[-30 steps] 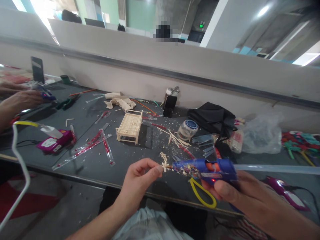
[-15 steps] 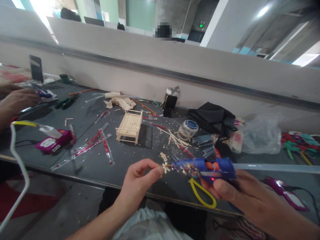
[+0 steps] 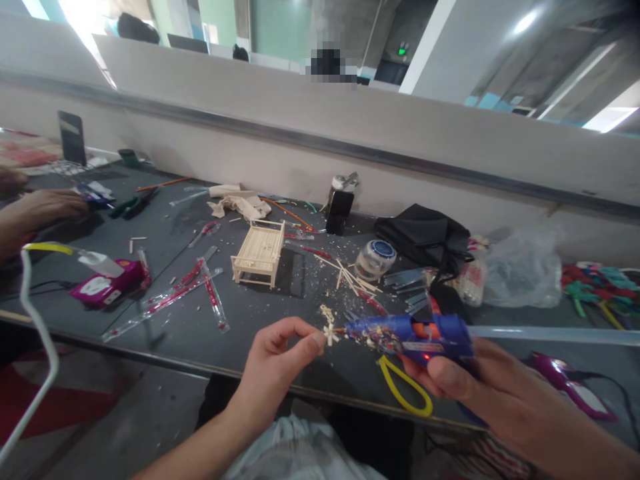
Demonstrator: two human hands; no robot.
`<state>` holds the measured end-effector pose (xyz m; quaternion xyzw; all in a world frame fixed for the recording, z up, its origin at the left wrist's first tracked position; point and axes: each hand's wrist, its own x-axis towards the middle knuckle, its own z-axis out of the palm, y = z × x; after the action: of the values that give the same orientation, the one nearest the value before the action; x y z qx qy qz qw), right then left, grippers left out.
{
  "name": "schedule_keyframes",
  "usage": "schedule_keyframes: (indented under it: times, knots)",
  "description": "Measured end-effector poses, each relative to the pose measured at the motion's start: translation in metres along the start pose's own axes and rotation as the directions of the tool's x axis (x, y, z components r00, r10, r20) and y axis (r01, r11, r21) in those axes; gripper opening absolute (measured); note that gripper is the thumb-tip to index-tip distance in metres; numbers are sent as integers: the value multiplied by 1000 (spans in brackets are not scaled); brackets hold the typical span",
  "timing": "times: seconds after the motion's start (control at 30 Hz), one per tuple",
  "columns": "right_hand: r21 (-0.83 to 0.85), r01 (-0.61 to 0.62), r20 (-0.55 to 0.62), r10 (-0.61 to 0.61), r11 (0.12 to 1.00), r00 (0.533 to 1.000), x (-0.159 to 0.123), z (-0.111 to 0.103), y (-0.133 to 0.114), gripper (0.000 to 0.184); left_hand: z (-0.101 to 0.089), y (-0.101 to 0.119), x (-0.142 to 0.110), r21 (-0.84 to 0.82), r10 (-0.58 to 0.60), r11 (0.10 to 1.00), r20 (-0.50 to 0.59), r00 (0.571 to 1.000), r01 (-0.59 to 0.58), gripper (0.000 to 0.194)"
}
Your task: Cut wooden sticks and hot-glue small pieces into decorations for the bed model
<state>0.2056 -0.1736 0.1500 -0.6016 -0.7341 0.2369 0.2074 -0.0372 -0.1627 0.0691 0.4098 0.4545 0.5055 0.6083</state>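
Pinched between the thumb and forefinger of my left hand [image 3: 285, 363] is a small pale flower-shaped wooden piece [image 3: 331, 335]. My right hand [image 3: 480, 383] is wrapped round a blue glue gun [image 3: 415, 337], its red light lit and a long clear glue stick [image 3: 550, 335] coming out of the back. The gun's nozzle points left and is at the little piece, apparently touching it. Dried scraps cling to the gun's front. Beyond my hands a miniature bed [image 3: 259, 250] made of thin wooden sticks stands upright on the table.
Loose sticks [image 3: 350, 277] lie beside a clear jar [image 3: 375, 260] with a blue lid. Red-and-clear wrappers [image 3: 213, 297] and a purple power strip [image 3: 107, 283] are on the left. A black bag [image 3: 425, 233] lies at the back. At far left is another person's hand [image 3: 45, 210].
My hands and the glue gun have barely moved; the nozzle stays by the small piece. At far left the other person's hand has shifted a little.
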Motion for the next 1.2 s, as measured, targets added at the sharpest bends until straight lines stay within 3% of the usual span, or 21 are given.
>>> schedule_keyframes:
  times: [0.07, 0.23, 0.43, 1.2]
  knots:
    - [11, -4, -7, 4, 1000, 1000, 1, 0, -2, 43, 0, 0, 0, -7, 1, 1000, 2, 1000, -1, 20]
    - [68, 41, 135, -50, 997, 990, 4, -1, -13, 45, 0, 1, 0, -9, 2, 1000, -1, 1000, -2, 20]
    - [18, 44, 49, -45, 999, 998, 5, -1, -14, 43, 0, 0, 1, -16, -2, 1000, 1, 1000, 2, 19]
    - [-74, -54, 84, 60, 996, 995, -2, -2, -7, 55, 0, -2, 2, -5, 11, 1000, 6, 1000, -11, 19]
